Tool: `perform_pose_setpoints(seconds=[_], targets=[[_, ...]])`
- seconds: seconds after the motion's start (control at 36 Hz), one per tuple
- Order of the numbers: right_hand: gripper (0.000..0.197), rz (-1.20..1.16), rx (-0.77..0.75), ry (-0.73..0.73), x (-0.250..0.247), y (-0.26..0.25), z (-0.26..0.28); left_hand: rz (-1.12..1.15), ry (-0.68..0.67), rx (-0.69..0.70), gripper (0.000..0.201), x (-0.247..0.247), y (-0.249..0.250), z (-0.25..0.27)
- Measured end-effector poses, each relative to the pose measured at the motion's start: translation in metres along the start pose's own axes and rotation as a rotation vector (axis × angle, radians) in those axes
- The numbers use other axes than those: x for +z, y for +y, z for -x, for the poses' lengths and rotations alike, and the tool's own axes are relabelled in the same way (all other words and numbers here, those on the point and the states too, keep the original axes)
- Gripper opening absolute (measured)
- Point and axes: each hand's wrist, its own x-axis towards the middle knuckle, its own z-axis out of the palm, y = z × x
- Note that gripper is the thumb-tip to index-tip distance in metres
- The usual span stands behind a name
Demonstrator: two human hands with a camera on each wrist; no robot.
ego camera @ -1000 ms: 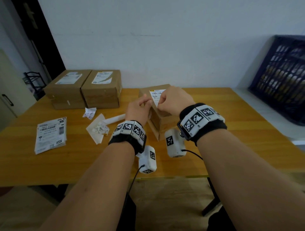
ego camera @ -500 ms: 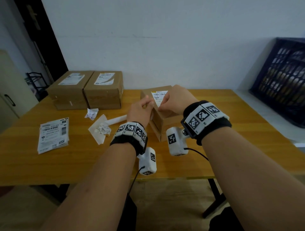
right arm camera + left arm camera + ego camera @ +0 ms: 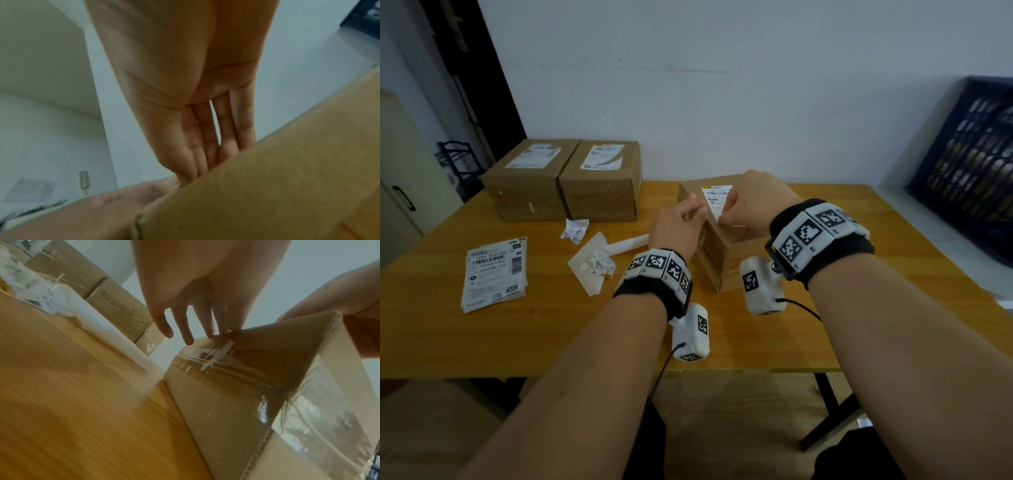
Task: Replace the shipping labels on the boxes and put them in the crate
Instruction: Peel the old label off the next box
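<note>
A small brown cardboard box (image 3: 726, 253) stands mid-table with a white shipping label (image 3: 717, 197) on its top. My left hand (image 3: 695, 214) rests at the top's left edge, beside the label; in the left wrist view its straight fingers (image 3: 190, 337) touch the box (image 3: 236, 402) rim. My right hand (image 3: 727, 214) lies over the label's right side. In the right wrist view its fingers (image 3: 205, 151) are straight and together, pressing flat on the box (image 3: 277, 186) top. The part of the label under this hand is hidden. A dark blue crate (image 3: 972, 168) leans at the far right.
Two larger labelled boxes (image 3: 565, 181) sit side by side at the back left. A stack of printed labels (image 3: 494, 272) lies at the left. Crumpled label scraps (image 3: 574, 230) and a backing sheet (image 3: 590, 270) lie between them and the small box.
Both hands stay on the box top at the label, with only slight shifts of the fingers. The box has not moved.
</note>
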Motion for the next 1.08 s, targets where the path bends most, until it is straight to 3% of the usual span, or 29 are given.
perform_pose_setpoints(seconds=[0.36,0.53,0.67,0.81,1.08], targets=[[0.032,0.029,-0.014,0.053,0.006,-0.003,-0.004,0.001,0.017,-0.030,0.025,-0.001,-0.001,-0.004],[0.022,0.052,-0.017,0.092,0.009,-0.004,0.001,-0.023,0.023,-0.039,0.029,-0.001,0.001,-0.003],[0.015,-0.067,0.004,0.060,0.003,0.008,0.005,-0.050,0.014,-0.012,0.029,-0.004,0.003,-0.001],[0.024,-0.093,0.005,0.023,0.001,0.010,0.004,-0.067,0.011,-0.009,0.029,-0.005,0.003,-0.002],[0.022,0.042,-0.025,0.066,0.006,0.000,-0.003,-0.072,0.006,-0.011,0.029,-0.004,0.003,-0.004]])
